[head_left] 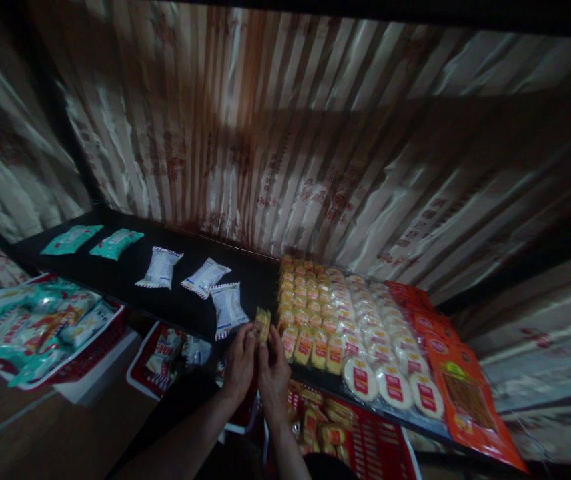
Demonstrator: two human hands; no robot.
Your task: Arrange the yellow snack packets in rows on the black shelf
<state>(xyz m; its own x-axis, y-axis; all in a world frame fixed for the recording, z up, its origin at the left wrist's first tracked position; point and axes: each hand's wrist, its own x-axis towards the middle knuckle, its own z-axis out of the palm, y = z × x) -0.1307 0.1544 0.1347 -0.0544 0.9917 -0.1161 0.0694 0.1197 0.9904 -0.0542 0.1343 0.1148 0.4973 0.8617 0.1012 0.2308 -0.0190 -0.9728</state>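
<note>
My left hand (pixel 242 357) and my right hand (pixel 273 363) meet at the front edge of a black shelf (pixel 115 277). Between their fingertips they hold a small yellow wrapped snack (pixel 262 325). Just left of it lies a white snack bag (pixel 228 308) with striped ends. To the right stand tight rows of similar yellow wrapped snacks (pixel 304 343). Below my right hand is a red basket (pixel 380 440) with more yellow packets (pixel 310 423) in it.
Round white packaged cakes (pixel 393 387) and orange-red bags (pixel 460 387) fill the shelf's right side. Teal bags (pixel 117 244) lie at its left. A basket of teal bags (pixel 48 327) and a smaller red-and-white basket (pixel 145 380) stand below. Pleated printed sheeting (pixel 285 153) hangs behind.
</note>
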